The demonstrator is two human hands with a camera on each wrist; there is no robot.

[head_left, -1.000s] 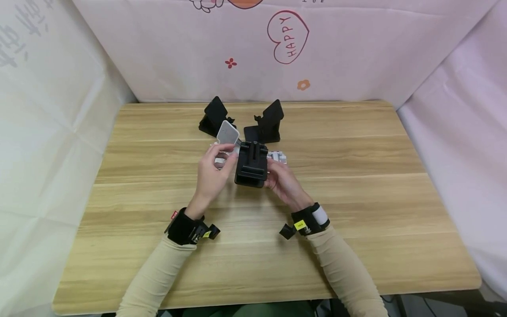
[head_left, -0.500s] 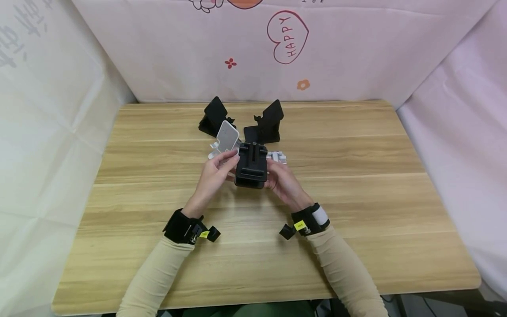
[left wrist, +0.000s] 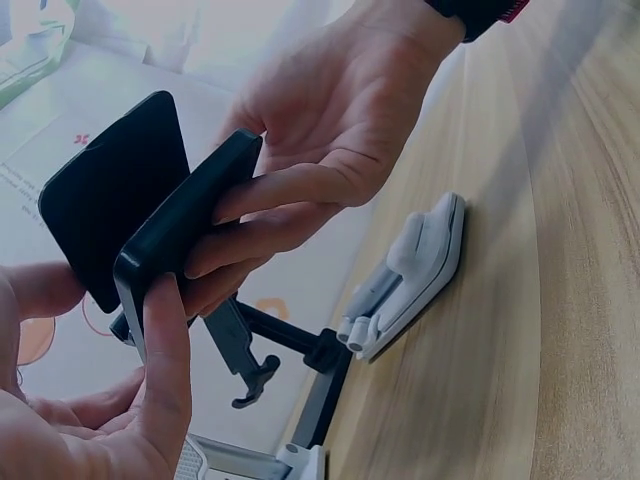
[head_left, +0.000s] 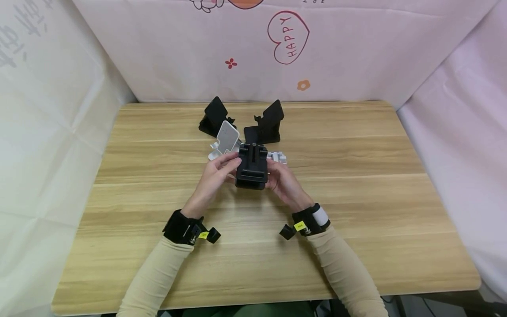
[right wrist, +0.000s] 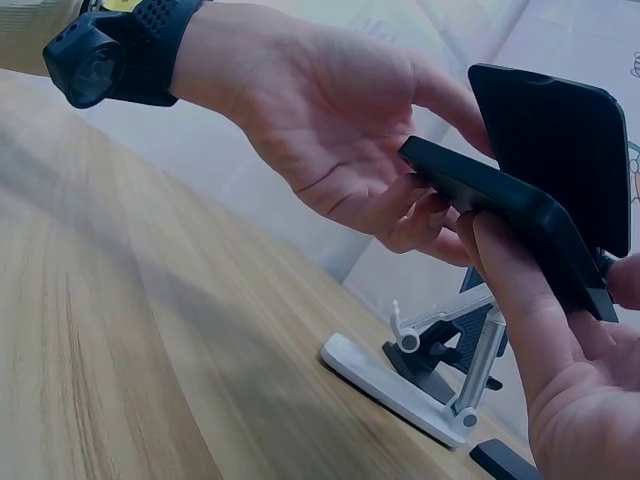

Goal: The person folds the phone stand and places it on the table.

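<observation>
A black folding phone stand (head_left: 252,169) is held up between both hands, its plate and base partly spread apart with a gap between them. My left hand (head_left: 211,180) grips its left side, and in the left wrist view the left fingers (left wrist: 165,350) press on the edge of the base while the thumb is by the plate. The right hand (head_left: 286,185) holds the opposite side, its fingers (left wrist: 285,190) curled under the base. Just beyond the left hand stands an unfolded white phone stand (head_left: 228,136). Past the right hand lies a folded white phone stand (head_left: 279,157).
Two unfolded black phone stands, a left one (head_left: 215,115) and a right one (head_left: 271,121), stand toward the back of the wooden table (head_left: 356,198). A printed white cloth (head_left: 190,53) hangs behind the table, with more cloth at both sides.
My left hand has moved from beside the unfolded white stand down to the left side of the black stand and now grips it. The right hand has kept its hold.
</observation>
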